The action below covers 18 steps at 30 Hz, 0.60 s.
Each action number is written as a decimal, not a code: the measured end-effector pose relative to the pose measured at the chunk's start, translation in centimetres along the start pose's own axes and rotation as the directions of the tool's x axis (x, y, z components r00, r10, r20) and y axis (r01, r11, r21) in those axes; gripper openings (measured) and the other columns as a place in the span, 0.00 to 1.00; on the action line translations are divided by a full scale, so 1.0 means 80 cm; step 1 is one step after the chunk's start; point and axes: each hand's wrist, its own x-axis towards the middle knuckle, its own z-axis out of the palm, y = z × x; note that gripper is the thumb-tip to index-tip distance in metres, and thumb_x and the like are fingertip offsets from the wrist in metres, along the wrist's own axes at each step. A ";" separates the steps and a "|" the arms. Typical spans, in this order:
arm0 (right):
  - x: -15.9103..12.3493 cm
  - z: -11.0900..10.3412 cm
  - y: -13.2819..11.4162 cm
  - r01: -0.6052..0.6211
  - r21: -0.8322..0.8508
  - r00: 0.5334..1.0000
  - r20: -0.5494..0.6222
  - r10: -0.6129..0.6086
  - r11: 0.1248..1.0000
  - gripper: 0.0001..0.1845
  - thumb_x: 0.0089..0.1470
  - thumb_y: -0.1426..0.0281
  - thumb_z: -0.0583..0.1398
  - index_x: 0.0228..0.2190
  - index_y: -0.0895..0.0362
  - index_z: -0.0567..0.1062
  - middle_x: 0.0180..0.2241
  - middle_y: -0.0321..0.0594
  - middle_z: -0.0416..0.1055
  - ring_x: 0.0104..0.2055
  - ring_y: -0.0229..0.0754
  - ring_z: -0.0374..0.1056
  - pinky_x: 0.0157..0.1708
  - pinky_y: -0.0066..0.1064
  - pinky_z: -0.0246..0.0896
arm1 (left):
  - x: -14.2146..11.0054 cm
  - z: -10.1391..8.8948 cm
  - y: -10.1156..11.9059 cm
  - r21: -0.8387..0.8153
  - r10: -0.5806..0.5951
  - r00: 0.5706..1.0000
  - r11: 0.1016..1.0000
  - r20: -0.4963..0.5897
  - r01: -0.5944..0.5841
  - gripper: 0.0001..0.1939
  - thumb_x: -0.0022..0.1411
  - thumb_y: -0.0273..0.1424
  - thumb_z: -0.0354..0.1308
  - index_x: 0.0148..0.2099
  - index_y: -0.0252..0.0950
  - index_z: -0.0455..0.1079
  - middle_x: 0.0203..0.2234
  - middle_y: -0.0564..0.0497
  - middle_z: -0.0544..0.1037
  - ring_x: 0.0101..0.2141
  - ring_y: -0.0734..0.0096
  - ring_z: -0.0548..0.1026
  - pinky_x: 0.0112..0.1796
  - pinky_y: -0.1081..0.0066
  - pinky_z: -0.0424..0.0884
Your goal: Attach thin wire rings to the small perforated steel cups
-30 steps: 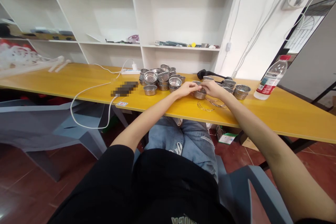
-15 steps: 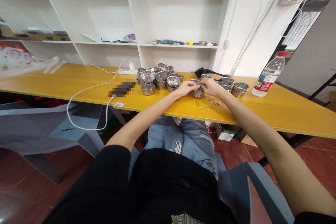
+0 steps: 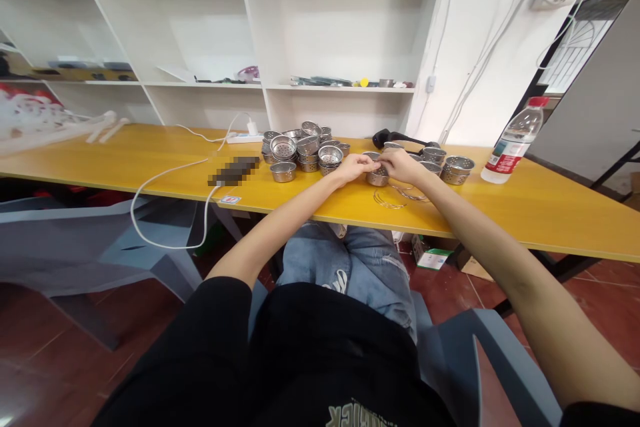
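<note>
My left hand [image 3: 356,168] and my right hand [image 3: 401,165] meet with bent, closed fingers at the rim of a small perforated metal cup [image 3: 378,178], which stands upright on the table. Their fingertips nearly touch over it. Whether something thin, such as a wire, is pinched between them is too small to make out. Just in front of the cup lie thin curved wires [image 3: 389,202], with more wire loops [image 3: 414,194] under my right wrist. Left of my hands is a heap of similar perforated cups [image 3: 306,147]. Several others [image 3: 456,171] stand to the right, some partly hidden by my right hand.
A water bottle [image 3: 509,143] with a red cap stands at the right. A black long-handled object [image 3: 405,139] lies behind the cups. At left are a pixelated dark device [image 3: 235,171], a white cable [image 3: 133,213] hanging over the edge, and a power strip [image 3: 244,138]. White shelves [image 3: 340,88] rise behind.
Both hands stay at the same cup with almost the same finger pose. The whole view has shifted very slightly; nothing on the table has visibly been moved.
</note>
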 end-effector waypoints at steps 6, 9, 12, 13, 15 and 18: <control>0.001 0.003 0.002 -0.003 -0.006 1.000 0.027 0.003 1.000 0.18 0.65 0.72 0.56 0.38 0.60 0.87 0.37 0.55 0.81 0.40 0.54 0.72 0.46 0.42 0.64 | 0.000 0.004 0.002 0.037 -0.005 0.999 0.999 -0.039 0.007 0.28 0.50 0.54 0.80 0.27 0.35 0.75 0.26 0.52 0.78 0.33 0.70 0.73 0.41 0.67 0.70; 0.001 0.004 0.000 0.000 -0.014 1.000 0.030 0.000 1.000 0.18 0.64 0.73 0.56 0.39 0.61 0.87 0.38 0.56 0.81 0.41 0.54 0.71 0.46 0.42 0.63 | 0.002 0.003 -0.003 0.062 0.020 0.998 0.998 -0.064 -0.016 0.30 0.50 0.57 0.78 0.27 0.35 0.75 0.26 0.51 0.79 0.34 0.69 0.74 0.44 0.67 0.70; 0.001 0.003 -0.002 0.015 -0.027 0.999 0.028 -0.015 1.000 0.18 0.64 0.74 0.55 0.38 0.61 0.87 0.37 0.55 0.81 0.40 0.53 0.70 0.45 0.41 0.61 | 0.004 0.002 -0.008 0.055 0.037 0.997 0.998 -0.064 -0.033 0.33 0.46 0.60 0.79 0.27 0.36 0.75 0.27 0.51 0.79 0.35 0.69 0.73 0.45 0.66 0.69; 0.001 0.003 -0.002 0.019 -0.032 0.999 0.032 -0.018 0.999 0.18 0.64 0.74 0.55 0.37 0.61 0.86 0.36 0.55 0.80 0.39 0.52 0.69 0.44 0.40 0.61 | 0.004 0.002 -0.009 0.051 0.039 0.997 0.998 -0.063 -0.036 0.33 0.44 0.61 0.79 0.26 0.36 0.75 0.27 0.51 0.79 0.35 0.69 0.72 0.45 0.66 0.69; 0.001 0.002 -0.003 0.024 -0.038 0.999 0.043 -0.022 0.999 0.18 0.64 0.74 0.55 0.36 0.62 0.85 0.35 0.54 0.79 0.38 0.51 0.68 0.42 0.39 0.59 | 0.005 0.002 -0.011 0.045 0.039 0.997 0.998 -0.061 -0.036 0.34 0.42 0.62 0.80 0.26 0.36 0.76 0.27 0.51 0.80 0.35 0.68 0.73 0.45 0.65 0.69; 0.002 0.001 -0.005 0.025 -0.033 0.998 0.052 -0.024 0.999 0.17 0.64 0.74 0.55 0.35 0.62 0.85 0.34 0.53 0.77 0.37 0.49 0.66 0.42 0.38 0.58 | 0.006 0.003 -0.013 0.031 0.041 0.997 0.999 -0.060 -0.039 0.33 0.43 0.60 0.81 0.26 0.36 0.76 0.28 0.50 0.80 0.37 0.66 0.74 0.47 0.64 0.69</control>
